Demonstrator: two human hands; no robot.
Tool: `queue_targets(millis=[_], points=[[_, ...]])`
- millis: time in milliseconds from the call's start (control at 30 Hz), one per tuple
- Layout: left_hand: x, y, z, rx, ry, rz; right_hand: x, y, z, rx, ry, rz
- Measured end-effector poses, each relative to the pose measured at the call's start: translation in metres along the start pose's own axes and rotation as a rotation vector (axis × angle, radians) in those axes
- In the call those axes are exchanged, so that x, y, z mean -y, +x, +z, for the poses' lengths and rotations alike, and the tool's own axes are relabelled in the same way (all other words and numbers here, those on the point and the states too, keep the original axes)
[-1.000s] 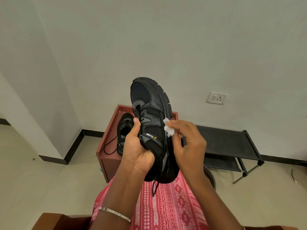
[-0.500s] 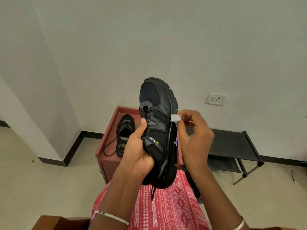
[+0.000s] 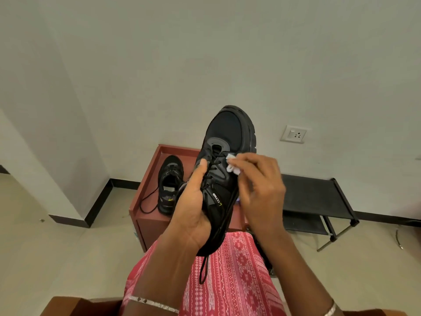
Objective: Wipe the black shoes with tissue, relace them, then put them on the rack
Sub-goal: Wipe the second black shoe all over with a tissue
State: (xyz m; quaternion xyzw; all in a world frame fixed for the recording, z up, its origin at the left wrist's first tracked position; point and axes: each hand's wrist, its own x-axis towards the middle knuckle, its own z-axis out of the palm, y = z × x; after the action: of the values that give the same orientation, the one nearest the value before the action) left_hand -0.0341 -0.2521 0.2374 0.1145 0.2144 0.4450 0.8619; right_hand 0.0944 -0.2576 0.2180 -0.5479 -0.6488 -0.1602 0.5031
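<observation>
Black and chunky-soled, one shoe (image 3: 227, 133) is held up in front of the person, toe pointing up and away, heel down over the lap. The left hand (image 3: 189, 213) grips it from the heel side, palm under the collar, thumb lying along the laces. The right hand (image 3: 262, 192) pinches a small crumpled white tissue (image 3: 232, 167) in its fingertips and presses it against the upper, just beside the top eyelets. A loose lace end (image 3: 203, 267) hangs from the heel of the held shoe down over the pink patterned garment (image 3: 227, 288) on the lap. The second black shoe (image 3: 170, 183) stands on a reddish-brown cabinet (image 3: 150, 229) behind the hands, opening towards the camera, its lace (image 3: 148, 201) trailing in a loop across the cabinet top. To the right of the cabinet, along the wall, stands a low black rack (image 3: 312, 195) with two shelves. A white wall socket (image 3: 293, 134) sits above the rack. Each wrist wears a thin silver bracelet (image 3: 152, 304).
</observation>
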Motion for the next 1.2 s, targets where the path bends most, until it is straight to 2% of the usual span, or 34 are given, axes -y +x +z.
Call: queue_targets(millis=[100,267,333,400,533,633,733,833,933,1000,1200], points=[[0.002,0.002,0.000,-0.026,0.013,0.004,-0.006,0.008,-0.001,-0.052,-0.016,0.039],[-0.005,0.003,-0.009,-0.068,0.027,-0.018,0.028,-0.031,0.007,0.090,0.078,-0.123],[-0.005,0.004,-0.012,-0.092,0.019,-0.036,0.026,-0.032,0.006,0.099,0.083,-0.165],[-0.003,0.004,-0.011,-0.091,0.035,-0.021,0.011,-0.019,0.006,0.058,0.022,-0.169],[0.000,0.002,-0.002,-0.042,0.096,0.047,-0.005,0.003,0.005,-0.056,-0.025,-0.065],[-0.004,0.004,-0.007,-0.045,0.077,0.021,0.014,-0.012,0.009,-0.027,0.017,-0.079],[-0.006,0.007,-0.016,-0.120,0.070,0.007,0.028,-0.034,0.012,0.035,0.067,-0.142],[-0.005,0.005,-0.015,-0.086,0.023,-0.010,0.021,-0.026,0.012,0.011,0.014,-0.203],[-0.002,0.002,-0.007,-0.028,0.054,0.016,0.007,0.000,0.007,-0.101,-0.048,-0.122],[-0.004,0.000,-0.005,-0.050,0.102,0.039,0.006,0.006,0.005,-0.124,-0.035,-0.069],[-0.009,0.005,-0.019,-0.112,0.066,-0.020,0.030,-0.037,0.010,0.062,0.115,-0.154]])
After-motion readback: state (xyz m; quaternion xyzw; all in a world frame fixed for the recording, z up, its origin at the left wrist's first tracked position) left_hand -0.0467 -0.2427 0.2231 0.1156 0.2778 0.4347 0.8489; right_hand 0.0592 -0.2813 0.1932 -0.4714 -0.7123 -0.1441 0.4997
